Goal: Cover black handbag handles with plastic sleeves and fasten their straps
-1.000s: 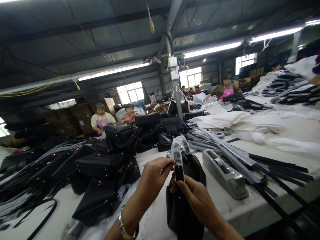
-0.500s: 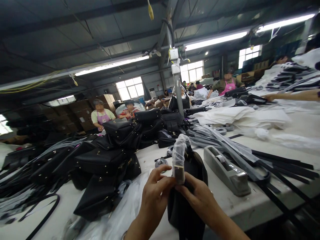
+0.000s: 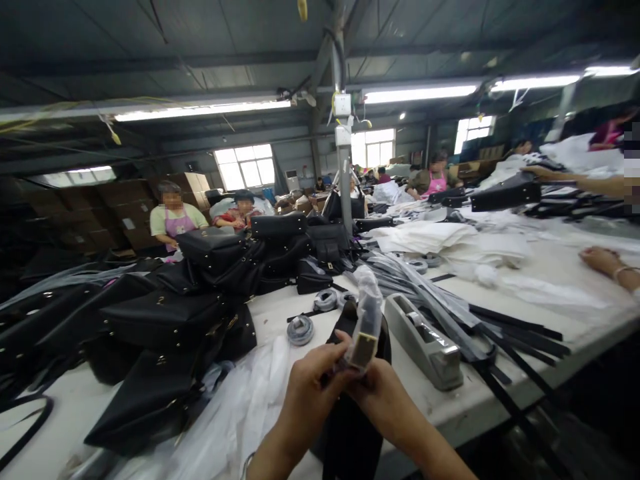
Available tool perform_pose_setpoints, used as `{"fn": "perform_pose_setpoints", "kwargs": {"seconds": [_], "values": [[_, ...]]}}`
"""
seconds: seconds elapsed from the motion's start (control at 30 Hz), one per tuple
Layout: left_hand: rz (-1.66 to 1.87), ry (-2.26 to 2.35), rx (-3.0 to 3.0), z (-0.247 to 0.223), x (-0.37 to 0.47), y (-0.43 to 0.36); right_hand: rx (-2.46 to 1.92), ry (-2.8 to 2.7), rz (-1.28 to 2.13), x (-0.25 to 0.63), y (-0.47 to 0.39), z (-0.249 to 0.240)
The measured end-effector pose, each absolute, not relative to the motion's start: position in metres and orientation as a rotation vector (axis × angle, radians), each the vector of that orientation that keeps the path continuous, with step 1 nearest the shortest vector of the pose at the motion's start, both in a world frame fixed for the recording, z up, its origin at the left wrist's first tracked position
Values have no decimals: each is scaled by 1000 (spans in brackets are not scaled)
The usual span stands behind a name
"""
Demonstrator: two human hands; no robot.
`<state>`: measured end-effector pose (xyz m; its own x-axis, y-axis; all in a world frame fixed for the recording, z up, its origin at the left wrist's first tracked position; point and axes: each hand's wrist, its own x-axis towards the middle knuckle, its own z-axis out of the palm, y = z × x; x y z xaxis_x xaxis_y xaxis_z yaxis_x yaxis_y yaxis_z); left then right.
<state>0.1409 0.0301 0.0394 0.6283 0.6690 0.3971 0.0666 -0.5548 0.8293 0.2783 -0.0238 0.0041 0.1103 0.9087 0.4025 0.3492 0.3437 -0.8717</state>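
- Head camera view: two bare hands work at a plastic-wrapped handle (image 3: 369, 303) above a black bag (image 3: 353, 440) at the near edge of a white table (image 3: 545, 293).
- Left hand (image 3: 310, 383) pinches the clear plastic at the handle's lower end between thumb and fingers; a bracelet shows at the wrist.
- Right hand (image 3: 387, 397) closes on the same end from the other side, its fingertips partly hidden, just below a gold-edged buckle (image 3: 365, 347) under the film.
- Just right of the bag stands a grey tape dispenser (image 3: 425, 343), with grey and black straps (image 3: 425, 287) fanned out beyond it.
- One coiled strap (image 3: 301, 330) lies near the left hand; another coil (image 3: 326, 299) rests farther back.
- Black bags (image 3: 143, 393) are heaped at left, beside loose clear plastic sheets (image 3: 250, 390).
- Across the table, a co-worker in a pink apron (image 3: 179, 221) stands behind the heap; at far right, another person's hand (image 3: 600, 259) rests on the tabletop, well apart from the wrapped handle.
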Motion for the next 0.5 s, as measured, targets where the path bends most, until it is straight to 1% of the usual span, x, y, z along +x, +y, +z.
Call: {"fn": "perform_pose_setpoints", "kwargs": {"seconds": [0.07,0.2,0.23,0.3,0.4,0.5], "values": [[949,615,1992,29,140,35,-1300,-1460,558,281,-29,3],[1004,665,1796,28,138,47,-1411,-1288,170,285,-55,3],[1002,660,1740,30,136,51,-1411,-1247,124,285,-64,1],[997,642,1672,34,135,55,-1445,-1279,225,284,-80,-7],[994,601,1621,35,136,55,-1553,-1434,568,272,-93,-30],[992,569,1544,31,144,46,-1591,-1382,771,252,-91,-54]]}}
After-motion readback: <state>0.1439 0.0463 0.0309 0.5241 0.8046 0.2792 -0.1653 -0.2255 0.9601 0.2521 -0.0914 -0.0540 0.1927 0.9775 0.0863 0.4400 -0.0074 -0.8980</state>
